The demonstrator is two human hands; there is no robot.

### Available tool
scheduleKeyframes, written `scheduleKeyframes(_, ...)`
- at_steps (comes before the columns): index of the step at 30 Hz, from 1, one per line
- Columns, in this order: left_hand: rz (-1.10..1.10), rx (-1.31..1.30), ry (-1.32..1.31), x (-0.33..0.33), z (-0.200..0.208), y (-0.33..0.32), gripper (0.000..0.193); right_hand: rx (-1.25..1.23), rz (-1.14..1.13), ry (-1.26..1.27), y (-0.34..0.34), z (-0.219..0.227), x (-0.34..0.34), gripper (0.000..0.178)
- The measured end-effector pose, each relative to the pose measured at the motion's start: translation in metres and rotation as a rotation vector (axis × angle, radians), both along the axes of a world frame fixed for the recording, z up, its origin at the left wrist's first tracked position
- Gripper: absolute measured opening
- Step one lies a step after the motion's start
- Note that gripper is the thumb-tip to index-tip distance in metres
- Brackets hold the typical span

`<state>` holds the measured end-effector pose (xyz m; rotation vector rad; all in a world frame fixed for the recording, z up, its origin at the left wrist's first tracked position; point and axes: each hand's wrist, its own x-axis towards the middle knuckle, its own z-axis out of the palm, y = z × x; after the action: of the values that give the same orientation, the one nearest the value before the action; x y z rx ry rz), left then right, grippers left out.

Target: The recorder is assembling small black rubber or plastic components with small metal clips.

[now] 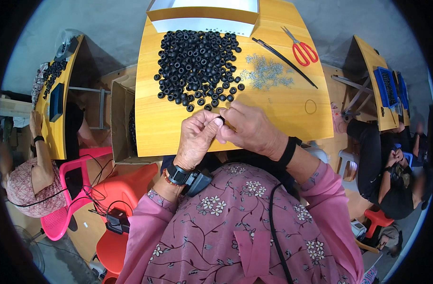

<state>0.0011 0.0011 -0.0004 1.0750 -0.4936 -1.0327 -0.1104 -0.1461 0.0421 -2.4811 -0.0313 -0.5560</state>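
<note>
Black piece (221, 120), one, small, mostly covered by fingertips: located between the two hands, over the near edge of the desk (292, 124); long axis, if any, not readable. Left hand (195, 133): grasping that piece between thumb and fingers, the thumb tip lying against it. Right hand (252, 127): fingers bent inward and meeting the piece from the right; whether they grip it, or anything smaller, cannot be told. Heap of black rings (197, 66), loose, hollow-centred: straight ahead and slightly left, its scattered near fringe just beyond the fingers of both hands; the main mass lies more in line with the left. Scatter of small metal pieces (268, 75): ahead and to the right of the held piece, right of the heap, well apart from both hands, the right being the nearer; individual axes too small to tell. Thin loop (316, 107): flat, on the right side of the desk, nearer the right hand. Black rod (285, 59): beyond the metal pieces, slanting from far left to near right. Scissors (296, 43), red-handled: beyond the rod, handles toward the person, blades pointing away and leftward. Open box (204, 25), white-fronted: at the far edge, behind the heap.
</note>
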Motion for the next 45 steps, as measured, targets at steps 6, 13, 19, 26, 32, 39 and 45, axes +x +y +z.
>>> scheduleKeyframes(6, -0.032, -0.028, 0.065, 0.002, 0.003, -0.002, 0.015, 0.081, 0.071, 0.014, -0.008, 0.002, 0.000, 0.022)
scheduleKeyframes(13, -0.021, 0.003, 0.024, 0.000, 0.004, -0.003, 0.015, -0.045, -0.011, 0.032, 0.001, 0.005, -0.001, 0.023)
scheduleKeyframes(19, 0.022, -0.017, 0.164, -0.001, 0.006, -0.004, 0.018, -0.117, -0.013, 0.084, -0.001, 0.005, 0.001, 0.023)
scheduleKeyframes(26, -0.019, -0.009, 0.168, 0.001, 0.008, -0.002, 0.016, -0.110, 0.044, 0.060, -0.002, 0.003, -0.002, 0.025)
scheduleKeyframes(32, -0.024, 0.007, 0.179, 0.001, 0.013, -0.002, 0.013, -0.054, 0.045, 0.073, -0.004, 0.006, -0.005, 0.026)
scheduleKeyframes(39, 0.025, -0.073, 0.173, -0.002, 0.007, -0.003, 0.011, -0.039, -0.006, 0.054, 0.004, 0.005, -0.003, 0.028)
scheduleKeyframes(45, 0.076, -0.103, 0.237, -0.004, 0.004, -0.002, 0.010, 0.081, -0.050, 0.022, 0.006, -0.003, 0.000, 0.025)
